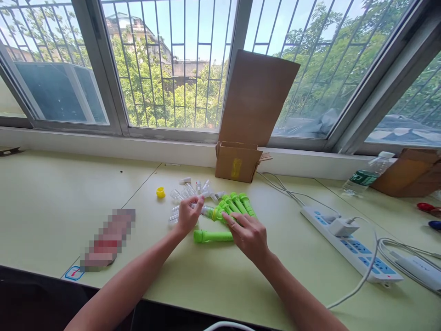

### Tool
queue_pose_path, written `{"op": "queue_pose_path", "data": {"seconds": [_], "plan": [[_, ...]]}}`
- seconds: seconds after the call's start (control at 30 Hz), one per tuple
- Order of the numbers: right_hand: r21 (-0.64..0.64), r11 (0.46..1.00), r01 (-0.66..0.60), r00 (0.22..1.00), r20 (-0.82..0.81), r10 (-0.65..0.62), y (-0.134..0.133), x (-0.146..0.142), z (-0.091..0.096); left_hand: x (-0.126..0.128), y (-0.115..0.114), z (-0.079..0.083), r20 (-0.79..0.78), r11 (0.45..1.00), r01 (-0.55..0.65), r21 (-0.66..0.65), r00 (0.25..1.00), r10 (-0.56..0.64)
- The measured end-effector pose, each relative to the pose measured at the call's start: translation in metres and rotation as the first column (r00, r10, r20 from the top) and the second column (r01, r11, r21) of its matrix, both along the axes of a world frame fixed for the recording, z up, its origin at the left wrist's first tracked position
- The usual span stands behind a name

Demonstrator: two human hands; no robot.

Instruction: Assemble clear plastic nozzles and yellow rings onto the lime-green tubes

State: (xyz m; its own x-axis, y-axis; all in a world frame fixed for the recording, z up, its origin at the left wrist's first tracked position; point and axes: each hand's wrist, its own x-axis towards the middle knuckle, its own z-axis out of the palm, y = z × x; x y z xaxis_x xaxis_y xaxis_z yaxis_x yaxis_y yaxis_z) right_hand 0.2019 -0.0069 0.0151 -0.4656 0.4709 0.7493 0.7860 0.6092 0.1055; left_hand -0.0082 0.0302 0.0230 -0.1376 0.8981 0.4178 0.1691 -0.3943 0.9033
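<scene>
My left hand (189, 215) is closed, its fingertips around a clear plastic tube whose ribbed end (208, 212) shows between the hands. That end meets a green plastic tube with a yellow ring (216, 214), and my right hand (251, 233) grips it from the right. How far the two parts are joined I cannot tell. Just below lies a loose green tube with a threaded end (211, 236), partly behind my right fingers. Several more green tubes (238, 203) lie side by side beyond my right hand. Clear plastic tubes (189, 189) are scattered beyond my left hand.
A yellow cap (160, 192) sits left of the clear tubes. A small cardboard box (237, 162) stands against the window ledge. On the right are a white power strip (351, 246) with cables and a plastic bottle (367, 177). A blurred-out object (109, 241) lies at left.
</scene>
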Motion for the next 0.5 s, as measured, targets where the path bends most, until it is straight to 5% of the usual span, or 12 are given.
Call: {"op": "queue_pose_path", "data": {"seconds": [0.27,0.5], "plan": [[-0.229,0.971,-0.073,0.993,-0.111,0.048,-0.004,-0.009,-0.005,-0.003,0.001,0.0,-0.068,0.997,-0.064,0.043,0.995,0.067],[-0.55,0.806,-0.219,0.942,-0.334,0.027,-0.007,-0.013,-0.002,-0.003,0.0,0.003,-0.107,0.997,-0.062,0.035,0.992,0.066]]}}
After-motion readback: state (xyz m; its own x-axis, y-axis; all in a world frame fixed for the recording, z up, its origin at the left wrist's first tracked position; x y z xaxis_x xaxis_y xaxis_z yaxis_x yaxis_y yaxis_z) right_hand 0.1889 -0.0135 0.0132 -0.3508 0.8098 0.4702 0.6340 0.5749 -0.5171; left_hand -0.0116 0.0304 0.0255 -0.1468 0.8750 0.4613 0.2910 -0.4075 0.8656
